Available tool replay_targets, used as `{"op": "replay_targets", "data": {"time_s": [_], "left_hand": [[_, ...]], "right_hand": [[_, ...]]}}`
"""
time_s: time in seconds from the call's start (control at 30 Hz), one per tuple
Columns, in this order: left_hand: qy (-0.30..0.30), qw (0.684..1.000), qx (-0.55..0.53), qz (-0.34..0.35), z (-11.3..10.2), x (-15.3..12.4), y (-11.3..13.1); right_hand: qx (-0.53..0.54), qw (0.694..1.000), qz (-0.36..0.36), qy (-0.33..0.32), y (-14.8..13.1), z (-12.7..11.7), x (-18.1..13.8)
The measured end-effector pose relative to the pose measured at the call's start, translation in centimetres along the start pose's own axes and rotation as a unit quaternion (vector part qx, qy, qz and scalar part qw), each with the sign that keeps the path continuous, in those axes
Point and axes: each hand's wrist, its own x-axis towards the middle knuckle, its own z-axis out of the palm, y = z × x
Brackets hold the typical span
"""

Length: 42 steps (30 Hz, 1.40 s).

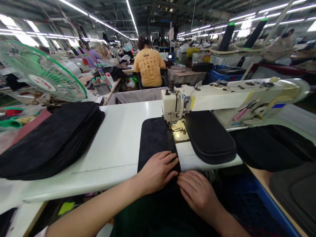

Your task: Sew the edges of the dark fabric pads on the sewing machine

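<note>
A black fabric piece (pixel 154 138) lies on the white sewing table (pixel 118 144), its far end beside the needle of a white sewing machine (pixel 222 97). My left hand (pixel 158 171) rests flat on the near end of the fabric, fingers stretched out. My right hand (pixel 196 191) sits at the table's front edge, its fingers curled down onto the fabric's near right corner, touching the left hand's fingertips. Whether it pinches the cloth is hidden.
A stack of black pieces (pixel 209 136) lies under the machine arm. A bigger black pile (pixel 54 138) covers the table's left. A green fan (pixel 41 70) stands at the back left. A person in a yellow shirt (pixel 149 65) sits ahead, back turned.
</note>
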Motion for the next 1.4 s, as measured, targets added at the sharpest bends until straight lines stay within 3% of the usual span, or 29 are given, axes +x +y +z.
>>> {"op": "replay_targets", "data": {"time_s": [0.5,0.77,1.03,1.13,1.27,1.33,1.4], "left_hand": [[0.024,0.999,0.007,0.04,-0.5,4.6,-8.2],[0.063,0.993,-0.006,0.098,-0.1,6.7,-12.9],[0.055,0.995,-0.039,0.076,-0.9,8.9,-16.0],[0.044,0.998,0.008,0.048,-1.2,9.0,-15.0],[0.059,0.996,0.071,-0.001,-0.5,6.5,-12.4],[0.063,0.994,0.084,-0.017,-0.2,4.8,-12.0],[0.066,0.993,0.089,-0.031,-0.2,3.4,-12.1]], "right_hand": [[0.03,0.997,0.055,-0.043,5.5,2.7,6.4],[0.015,0.993,0.096,-0.063,7.7,4.7,8.8],[0.0,0.984,0.156,-0.088,8.8,6.3,10.7],[0.001,0.988,0.134,-0.072,7.3,4.9,9.9],[-0.03,0.996,0.078,0.008,5.1,-0.3,7.4],[-0.094,0.988,0.105,0.064,5.6,-3.6,5.6],[-0.189,0.96,0.183,0.095,7.3,-7.0,3.5]]}}
